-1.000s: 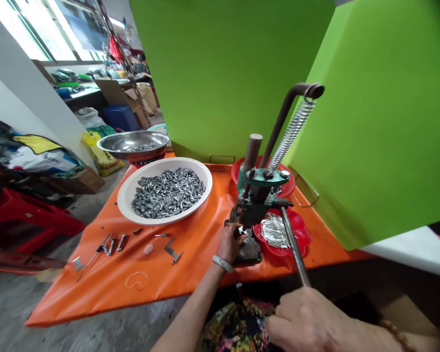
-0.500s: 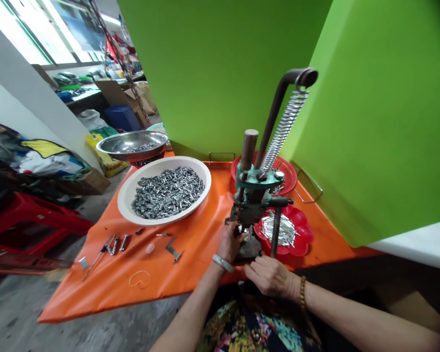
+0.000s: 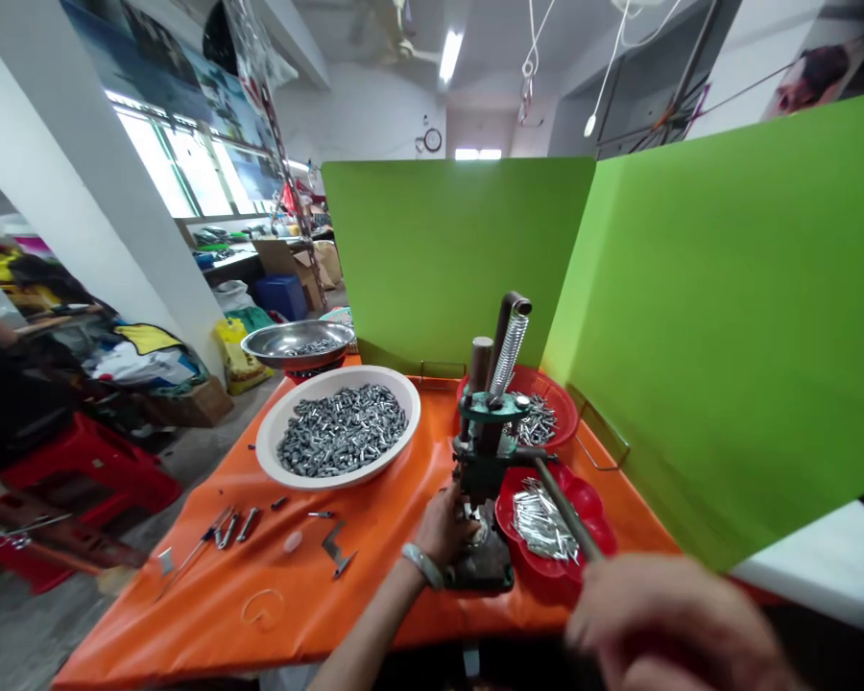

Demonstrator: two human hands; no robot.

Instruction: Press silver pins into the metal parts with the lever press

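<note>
Metal press (image 3: 484, 470), right hand (image 3: 673, 614) holding lever (image 3: 568, 509)

On the wrist of the ungloved left hand (image 3: 443, 529) a pale, rounded bangle (image 3: 424, 566) is worn; the right hand (image 3: 673, 614) is blurred.

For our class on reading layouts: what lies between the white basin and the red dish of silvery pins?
In the head view: orange table cover, then the lever press, with the left hand at its base.

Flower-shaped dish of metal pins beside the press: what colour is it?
The flower-shaped dish is red, showing best in the head view.
</note>
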